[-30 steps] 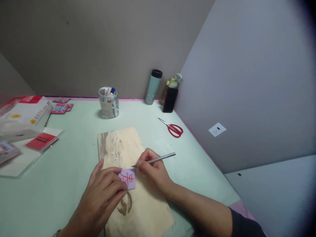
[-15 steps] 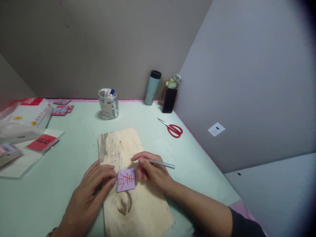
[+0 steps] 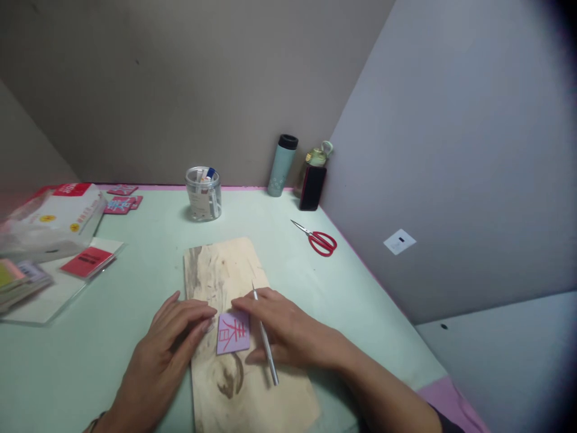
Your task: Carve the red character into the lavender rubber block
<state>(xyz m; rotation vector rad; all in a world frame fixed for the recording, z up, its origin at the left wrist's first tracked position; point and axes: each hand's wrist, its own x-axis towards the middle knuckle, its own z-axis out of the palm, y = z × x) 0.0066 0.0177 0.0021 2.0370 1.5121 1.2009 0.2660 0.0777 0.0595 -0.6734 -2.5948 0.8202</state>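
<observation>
A small purple square [image 3: 232, 340] with a red Chinese character lies flat on a pale wooden board [image 3: 225, 258]. At its left edge, my left hand [image 3: 169, 346] rests with curved fingers and the thumb a little apart; whether the fingertips touch the square is unclear. My right hand [image 3: 288, 328] reaches over from the other side, its fingertips at the square's upper right corner, thumb lower down. A silver craft knife [image 3: 265, 346] is held across this hand, blade pointing away from me and handle end toward me.
Red-handled scissors [image 3: 320, 242] lie right of the board. Behind stand a clear jar [image 3: 202, 201] of pens, a teal tumbler [image 3: 282, 168] and a phone [image 3: 312, 188] leaning on a green-lidded bottle [image 3: 317, 156]. Packets and a plastic bag [image 3: 67, 216] occupy the left side.
The craft knife has swung in my right hand from pointing right to lying lengthwise, blade away from me. My right fingers have come onto the square's corner. The view has shifted slightly.
</observation>
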